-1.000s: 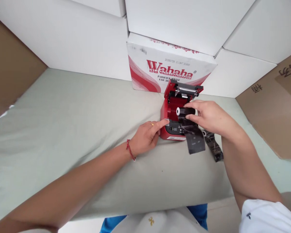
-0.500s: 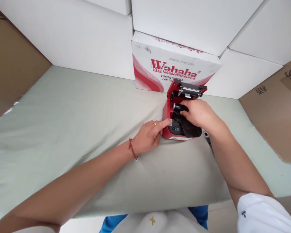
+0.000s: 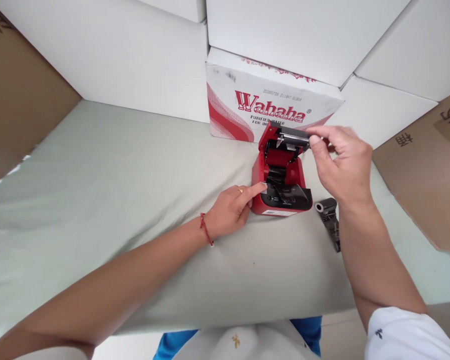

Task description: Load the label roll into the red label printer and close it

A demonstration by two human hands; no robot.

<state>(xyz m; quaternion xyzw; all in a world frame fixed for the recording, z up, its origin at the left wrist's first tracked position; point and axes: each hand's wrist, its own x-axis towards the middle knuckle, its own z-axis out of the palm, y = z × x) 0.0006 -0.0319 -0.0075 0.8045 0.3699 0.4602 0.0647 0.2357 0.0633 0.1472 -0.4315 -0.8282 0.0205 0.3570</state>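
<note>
Red printer (image 3: 279, 160) was stood on the counter (image 3: 165, 165), its raised lid (image 3: 289, 129) clamped in the right hand's grip (image 3: 343, 162), its near left side touched by the left hand (image 3: 228, 209), whose closure could not be told, black film (image 3: 293, 193) contained inside.

Right fingers (image 3: 323, 131) hold the open lid (image 3: 288, 130) of the red printer (image 3: 281, 205) while left fingers (image 3: 253, 191) touch its body.
</note>
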